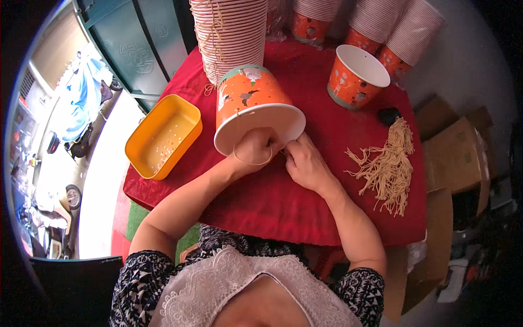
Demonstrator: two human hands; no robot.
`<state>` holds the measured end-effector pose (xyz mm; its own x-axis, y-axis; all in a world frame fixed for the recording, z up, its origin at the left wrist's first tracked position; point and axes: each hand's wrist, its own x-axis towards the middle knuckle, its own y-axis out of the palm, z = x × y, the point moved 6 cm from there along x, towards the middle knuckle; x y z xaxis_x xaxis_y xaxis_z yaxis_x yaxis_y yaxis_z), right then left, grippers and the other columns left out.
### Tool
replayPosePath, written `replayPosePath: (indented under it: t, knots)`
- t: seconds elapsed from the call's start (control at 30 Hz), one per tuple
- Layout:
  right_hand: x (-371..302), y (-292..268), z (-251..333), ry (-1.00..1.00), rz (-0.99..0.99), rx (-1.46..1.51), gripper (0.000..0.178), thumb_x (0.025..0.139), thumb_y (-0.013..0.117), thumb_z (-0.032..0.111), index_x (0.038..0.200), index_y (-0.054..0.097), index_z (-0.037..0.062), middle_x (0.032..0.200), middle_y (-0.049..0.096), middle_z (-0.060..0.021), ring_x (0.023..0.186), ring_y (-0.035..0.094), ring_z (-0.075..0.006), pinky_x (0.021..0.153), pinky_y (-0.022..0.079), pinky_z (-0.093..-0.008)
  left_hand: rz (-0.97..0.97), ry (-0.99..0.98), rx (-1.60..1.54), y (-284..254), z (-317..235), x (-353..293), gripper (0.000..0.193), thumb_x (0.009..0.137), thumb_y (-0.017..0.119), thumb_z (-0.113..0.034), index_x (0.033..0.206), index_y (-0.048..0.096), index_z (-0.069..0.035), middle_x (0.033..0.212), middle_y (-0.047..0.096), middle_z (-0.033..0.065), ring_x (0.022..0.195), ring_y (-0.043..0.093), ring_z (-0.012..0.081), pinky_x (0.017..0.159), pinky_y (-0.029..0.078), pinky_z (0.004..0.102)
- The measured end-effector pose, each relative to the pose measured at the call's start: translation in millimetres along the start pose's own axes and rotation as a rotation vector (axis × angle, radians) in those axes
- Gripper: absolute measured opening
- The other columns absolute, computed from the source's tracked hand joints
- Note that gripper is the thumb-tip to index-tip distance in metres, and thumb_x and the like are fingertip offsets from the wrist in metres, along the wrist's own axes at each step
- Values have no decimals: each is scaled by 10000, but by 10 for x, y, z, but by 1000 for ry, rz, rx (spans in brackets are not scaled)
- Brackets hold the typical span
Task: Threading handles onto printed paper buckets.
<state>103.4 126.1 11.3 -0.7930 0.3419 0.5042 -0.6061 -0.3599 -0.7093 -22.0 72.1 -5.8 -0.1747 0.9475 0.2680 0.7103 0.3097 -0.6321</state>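
Note:
An orange paper bucket (253, 90) with a printed pattern and a green base band lies tipped on the red cloth, its white mouth facing me. My left hand (255, 148) is in the mouth, its fingers curled closed on a thin beige cord (251, 163), which loops across the wrist. Beside it, at the lower right of the rim, my right hand (306, 162) is closed in a pinch on the cord near the left fingers. The fingertips and the cord's ends are partly hidden. A short bit of cord (246, 114) shows at the upper rim.
A tall stack of buckets with cords (229, 38) stands behind. A yellow tray (190, 128) with small white beads lies left. Another orange bucket (357, 79) stands upright right, near a bundle of beige cords (389, 169). More stacked buckets (376, 24) and cardboard boxes (455, 155) sit beyond.

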Motion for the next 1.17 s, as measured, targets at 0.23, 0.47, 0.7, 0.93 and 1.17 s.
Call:
replayPosePath:
  t: [0.23, 0.47, 0.7, 0.93, 1.17]
  knots:
    - [-6, -10, -81, 160, -21, 192, 125, 777, 561, 18, 874, 588, -56, 989, 541, -262, 949, 528, -423, 830, 444, -479, -5, 38, 76, -16, -107, -44, 168, 825, 617, -128, 921, 646, 6, 859, 651, 209, 808, 627, 358, 707, 485, 412]
    - [-36, 49, -165, 229, -28, 227, 116, 770, 563, 29, 828, 615, -57, 996, 551, -266, 960, 529, -425, 859, 435, -484, -67, 182, 125, 66, -183, -88, 125, 770, 608, -65, 880, 611, -7, 873, 609, 220, 785, 590, 415, 678, 480, 447]
    - [-41, 4, -143, 213, -67, 139, 98, 776, 585, 29, 825, 610, -52, 975, 587, -236, 938, 565, -393, 836, 460, -438, -46, 197, 216, 116, -213, -88, 120, 781, 593, -53, 886, 574, 2, 876, 589, 238, 813, 579, 452, 684, 479, 481]
    - [-81, -68, -102, 487, -180, 283, 190, 837, 608, 108, 945, 527, -26, 772, 629, -213, 710, 637, -401, 638, 499, -472, -63, 198, 198, 99, -246, -87, 123, 785, 593, -58, 886, 561, 3, 869, 587, 242, 812, 581, 458, 679, 477, 491]
    - [-107, 59, -80, 460, -110, 304, 267, 840, 598, 22, 1076, 475, 5, 723, 641, -127, 645, 632, -246, 600, 491, -366, -55, 178, 230, 159, -148, -69, 191, 770, 625, -99, 928, 566, -10, 875, 597, 239, 809, 588, 457, 698, 477, 494]
